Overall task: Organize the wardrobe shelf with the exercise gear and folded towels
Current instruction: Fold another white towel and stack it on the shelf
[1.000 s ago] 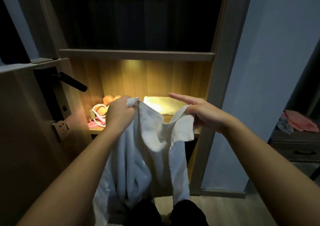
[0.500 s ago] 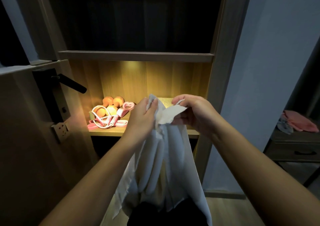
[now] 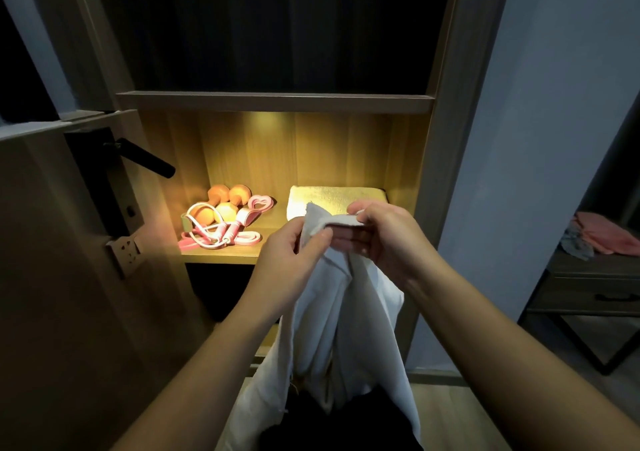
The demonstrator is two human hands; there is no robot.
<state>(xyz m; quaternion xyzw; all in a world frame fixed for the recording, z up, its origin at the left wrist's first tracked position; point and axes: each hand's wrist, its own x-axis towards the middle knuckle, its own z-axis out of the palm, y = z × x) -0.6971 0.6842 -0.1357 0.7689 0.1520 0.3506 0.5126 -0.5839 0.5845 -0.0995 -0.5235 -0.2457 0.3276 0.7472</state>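
white cloth towel, limp and unfolded, hangs in front of the wardrobe, held by its upper corners at shelf height. left hand: fingers curled, thumb pinching one corner. right hand: fingers curled over the other corner, touching the left hand. the hands and the towel's corner cover the front edge of one folded pale towel, which lies on the right of the lit wooden shelf. on the shelf's left: two orange dumbbells, one pink-and-white skipping rope, one pink heart-shaped grip, all touching. black lever door handle juts out at left. far right, a pink cloth on a dark side table.
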